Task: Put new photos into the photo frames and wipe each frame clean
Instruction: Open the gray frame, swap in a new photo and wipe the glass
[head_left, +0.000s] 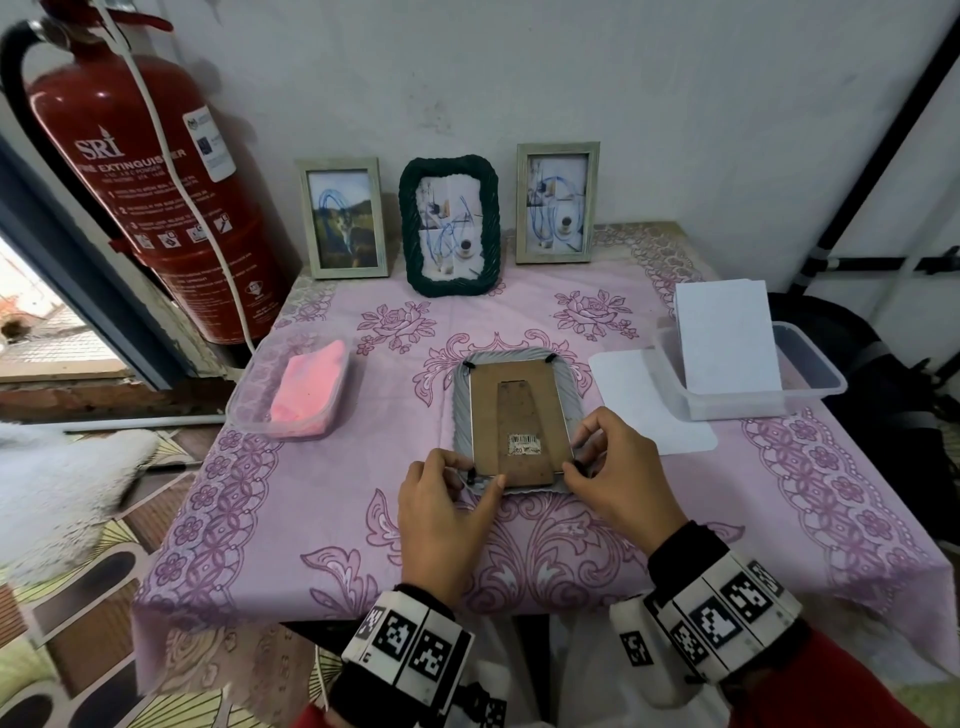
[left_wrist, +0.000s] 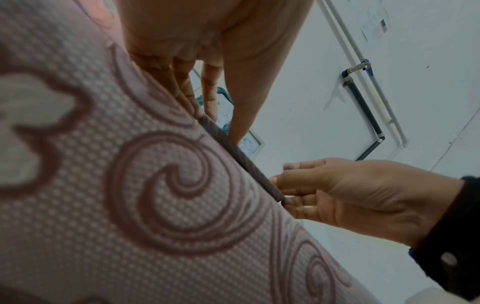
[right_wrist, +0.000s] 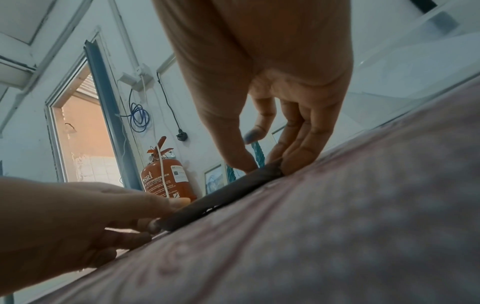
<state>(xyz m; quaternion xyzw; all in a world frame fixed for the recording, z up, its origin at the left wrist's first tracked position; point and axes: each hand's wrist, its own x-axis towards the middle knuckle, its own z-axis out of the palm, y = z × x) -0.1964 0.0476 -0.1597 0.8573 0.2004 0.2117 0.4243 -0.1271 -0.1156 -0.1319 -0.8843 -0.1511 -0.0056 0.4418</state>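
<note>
Both hands (head_left: 524, 499), pinching face-down frame (head_left: 514, 421)

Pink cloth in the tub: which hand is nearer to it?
Left. The left hand is at the face-down frame's near-left corner, nearer the pink cloth; the right hand is at its near-right corner.

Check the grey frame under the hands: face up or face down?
Face down. The grey frame shows its brown backing board, folded stand and barcode sticker upward.
</note>
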